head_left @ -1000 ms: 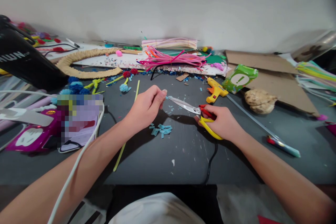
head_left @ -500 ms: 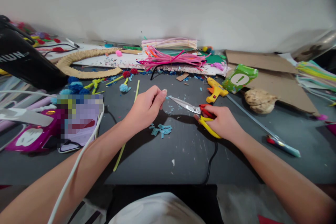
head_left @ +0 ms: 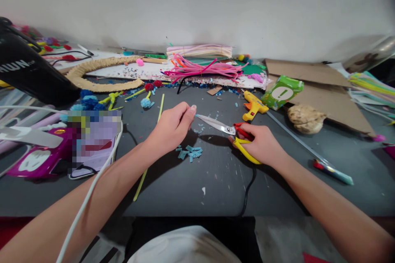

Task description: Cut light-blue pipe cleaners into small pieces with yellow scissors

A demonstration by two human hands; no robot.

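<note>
My left hand (head_left: 173, 125) is closed in a pinch, thumb against the fingers, on a small blue strip (head_left: 196, 115) that barely shows past the fingertips. In my right hand (head_left: 262, 144) are scissors (head_left: 216, 124) with red and yellow handles. Their silver blades look closed or nearly so, and the tips reach the strip at my left fingertips. Below the blades lies a little heap of cut blue pieces (head_left: 189, 153) on the dark table. A yellow-green pipe cleaner (head_left: 140, 185) passes under my left wrist.
At the back is a bundle of pink pipe cleaners (head_left: 203, 70). Right of the scissors lie a yellow glue gun (head_left: 254, 104), a green packet (head_left: 282, 92) and cardboard (head_left: 339, 107). To the left are a black bottle (head_left: 31, 65) and a phone (head_left: 101, 144); a white cable (head_left: 92, 189) crosses my left forearm.
The scissors' tips have moved slightly left, closer to my left fingertips, and the blades look more closed. Less of the blue strip shows. My left hand has hardly moved.
</note>
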